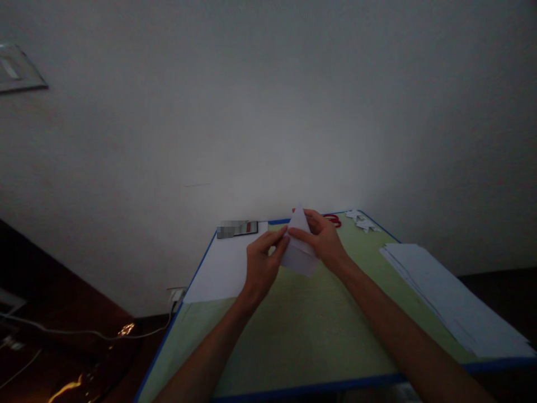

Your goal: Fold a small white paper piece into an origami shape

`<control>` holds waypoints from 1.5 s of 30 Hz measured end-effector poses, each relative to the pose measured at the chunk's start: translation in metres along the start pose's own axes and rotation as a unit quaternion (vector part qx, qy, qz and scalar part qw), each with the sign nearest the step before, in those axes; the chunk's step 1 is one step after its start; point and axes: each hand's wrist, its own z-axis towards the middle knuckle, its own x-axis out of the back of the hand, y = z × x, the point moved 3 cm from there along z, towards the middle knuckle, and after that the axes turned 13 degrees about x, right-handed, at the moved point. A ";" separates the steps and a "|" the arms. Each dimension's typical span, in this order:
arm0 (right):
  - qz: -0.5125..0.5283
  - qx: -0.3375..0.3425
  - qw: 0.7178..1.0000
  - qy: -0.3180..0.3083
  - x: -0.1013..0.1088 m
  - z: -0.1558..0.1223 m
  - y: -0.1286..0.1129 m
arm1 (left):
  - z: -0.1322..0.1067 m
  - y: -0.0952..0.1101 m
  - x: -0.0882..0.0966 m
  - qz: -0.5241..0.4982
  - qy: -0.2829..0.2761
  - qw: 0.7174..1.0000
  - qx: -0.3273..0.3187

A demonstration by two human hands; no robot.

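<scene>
A folded white sheet of paper (298,254) is held just above the green table top (310,324), near its far edge. My left hand (260,263) pinches the paper's left side with fingers closed on it. My right hand (323,238) grips the right side and the pointed upper flap, fingers curled over the fold.
A large white sheet (220,268) lies on the table's left part, with a dark flat object (237,228) at its far end. A stack of white paper (453,299) lies at the right edge. Red scissors (333,219) and paper scraps (363,221) sit at the far right corner. A wall stands close behind.
</scene>
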 end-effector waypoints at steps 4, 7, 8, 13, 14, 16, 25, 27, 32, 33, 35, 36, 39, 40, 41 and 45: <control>0.025 -0.025 0.999 0.019 0.002 0.001 -0.003 | -0.002 0.003 0.000 -0.033 0.009 0.999 0.032; 0.037 -0.026 0.999 0.028 0.002 0.001 -0.004 | -0.003 0.005 0.000 -0.042 0.013 0.998 0.052; 0.039 -0.026 0.998 0.029 0.002 0.001 -0.004 | -0.003 0.004 0.000 -0.039 0.012 0.998 0.053; 0.050 -0.036 0.998 0.020 0.001 0.001 -0.003 | -0.002 0.002 0.000 -0.017 0.004 0.999 0.042; 0.051 -0.038 0.998 0.019 0.001 0.001 -0.002 | -0.002 0.001 0.000 -0.015 0.005 0.999 0.043; 0.049 -0.043 0.998 0.013 0.001 0.000 -0.001 | -0.002 0.002 0.000 -0.016 0.007 0.999 0.047; 0.050 -0.102 0.993 -0.011 0.005 -0.002 0.007 | -0.003 0.006 -0.003 -0.062 -0.025 0.996 0.059; 0.058 -0.106 0.993 0.001 0.008 -0.001 0.008 | -0.003 0.005 -0.003 -0.063 -0.032 0.996 0.061; 0.094 -0.108 0.989 0.034 0.015 0.004 0.007 | -0.003 0.005 -0.005 -0.072 -0.047 0.994 0.066; 0.106 -0.109 0.988 0.043 0.016 0.005 0.006 | -0.003 0.005 -0.006 -0.074 -0.052 0.994 0.069; 0.106 -0.110 0.987 0.046 0.018 0.006 0.003 | -0.004 0.004 -0.007 -0.076 -0.066 0.992 0.072; 0.101 -0.113 0.987 0.050 0.020 0.007 0.002 | -0.004 0.004 -0.008 -0.076 -0.071 0.992 0.073; 0.102 -0.131 0.983 0.084 0.029 0.009 0.001 | -0.005 0.002 -0.008 -0.064 -0.075 0.993 0.071; 0.108 -0.135 0.980 0.102 0.033 0.011 0.001 | -0.005 0.002 -0.008 -0.055 -0.074 0.993 0.071; 0.108 -0.130 0.979 0.115 0.037 0.012 0.001 | -0.006 0.001 -0.008 -0.047 -0.073 0.994 0.072; 0.040 -0.087 0.983 0.155 0.050 0.016 0.002 | -0.006 -0.001 -0.008 -0.043 -0.058 0.994 0.078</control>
